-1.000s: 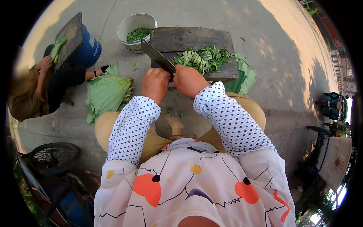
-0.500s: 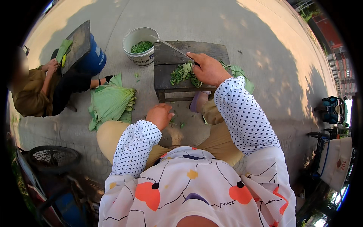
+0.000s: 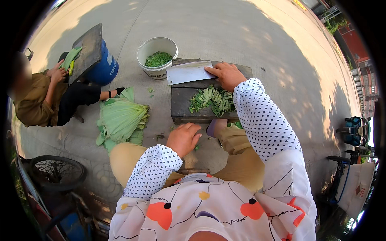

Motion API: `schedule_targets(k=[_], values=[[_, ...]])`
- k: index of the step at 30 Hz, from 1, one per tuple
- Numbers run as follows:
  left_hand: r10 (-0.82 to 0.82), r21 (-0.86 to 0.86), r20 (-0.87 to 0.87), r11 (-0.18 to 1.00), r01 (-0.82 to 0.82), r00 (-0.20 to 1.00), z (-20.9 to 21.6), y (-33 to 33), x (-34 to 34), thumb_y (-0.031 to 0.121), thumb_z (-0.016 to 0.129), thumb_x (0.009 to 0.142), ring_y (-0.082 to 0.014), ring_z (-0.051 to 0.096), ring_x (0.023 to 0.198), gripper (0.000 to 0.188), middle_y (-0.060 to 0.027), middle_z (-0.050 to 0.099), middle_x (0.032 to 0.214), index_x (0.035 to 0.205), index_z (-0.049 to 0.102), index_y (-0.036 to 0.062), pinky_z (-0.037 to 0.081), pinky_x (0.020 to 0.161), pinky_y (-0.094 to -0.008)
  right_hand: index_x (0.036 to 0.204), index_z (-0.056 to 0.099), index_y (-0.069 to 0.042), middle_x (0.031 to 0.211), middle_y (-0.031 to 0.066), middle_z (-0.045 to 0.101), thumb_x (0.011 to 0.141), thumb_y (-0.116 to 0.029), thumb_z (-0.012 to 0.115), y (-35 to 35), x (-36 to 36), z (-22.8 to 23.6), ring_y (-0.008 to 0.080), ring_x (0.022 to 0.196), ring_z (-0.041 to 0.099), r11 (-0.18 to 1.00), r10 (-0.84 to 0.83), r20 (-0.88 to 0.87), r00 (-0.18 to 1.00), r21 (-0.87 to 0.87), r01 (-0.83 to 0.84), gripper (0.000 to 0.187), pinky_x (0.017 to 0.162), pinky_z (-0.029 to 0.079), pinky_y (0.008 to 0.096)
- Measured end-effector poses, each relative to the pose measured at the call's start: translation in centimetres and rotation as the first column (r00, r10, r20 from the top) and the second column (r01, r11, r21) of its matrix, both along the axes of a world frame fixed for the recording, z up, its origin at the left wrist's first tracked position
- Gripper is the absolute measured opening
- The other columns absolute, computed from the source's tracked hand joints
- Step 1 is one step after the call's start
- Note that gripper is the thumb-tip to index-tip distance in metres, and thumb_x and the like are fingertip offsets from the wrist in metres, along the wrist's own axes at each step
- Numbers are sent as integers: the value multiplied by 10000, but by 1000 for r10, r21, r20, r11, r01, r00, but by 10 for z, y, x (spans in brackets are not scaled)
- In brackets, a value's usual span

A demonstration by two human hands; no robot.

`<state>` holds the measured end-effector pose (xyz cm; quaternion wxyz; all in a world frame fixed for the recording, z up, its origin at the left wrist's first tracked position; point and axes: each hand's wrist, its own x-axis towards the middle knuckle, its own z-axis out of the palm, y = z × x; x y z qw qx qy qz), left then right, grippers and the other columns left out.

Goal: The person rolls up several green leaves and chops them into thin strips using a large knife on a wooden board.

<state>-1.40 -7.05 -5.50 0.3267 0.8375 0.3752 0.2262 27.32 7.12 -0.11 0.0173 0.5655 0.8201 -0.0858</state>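
Observation:
My right hand [image 3: 230, 75] grips a broad-bladed cleaver [image 3: 189, 73], its index finger stretched along the blade. The blade lies broadside over the far left part of a low dark wooden bench [image 3: 183, 96], pointing left. Chopped green leaves [image 3: 213, 100] are heaped on the bench, nearer to me than the cleaver. My left hand [image 3: 183, 139] is held just short of the bench's near edge, fingers loosely stretched out and holding nothing. Beyond the blade's tip stands a white bucket [image 3: 142, 66] with finely chopped greens [image 3: 159, 59] inside.
A pile of large green leaves [image 3: 122, 114] lies on the ground left of the bench. At the far left a seated person [image 3: 38, 98] handles a leaf beside a board [image 3: 87, 50] on a blue barrel [image 3: 106, 66]. A wheel [image 3: 57, 172] stands at the lower left.
The cleaver has turned from nearly edge-on to broadside, over the far part of the bench. My left hand has moved right, closer to the bench, with its fingers more stretched out.

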Motion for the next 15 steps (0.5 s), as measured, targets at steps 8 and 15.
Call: schedule_targets(k=[8,15], values=[[273,127,-19,955,-268,962,38,46,0,328,893,777,-321,642,1000,802,-160,556,1328,1422,504,54,561,832,-406,1439,572,-47,1392,170,577,890,-380,780,-42,70,36,357,1359,491,851,-499,-395,771,-391,350,675,1118,423,457],[207,94,-504,978,-185,838,60,75,56,566,905,680,-402,607,1225,1129,-228,486,1394,1517,395,6,553,959,-470,1598,286,-5,1582,223,376,719,-419,907,-99,100,10,415,1447,367,912,-354,-52,934,-239,333,1153,1195,371,445]])
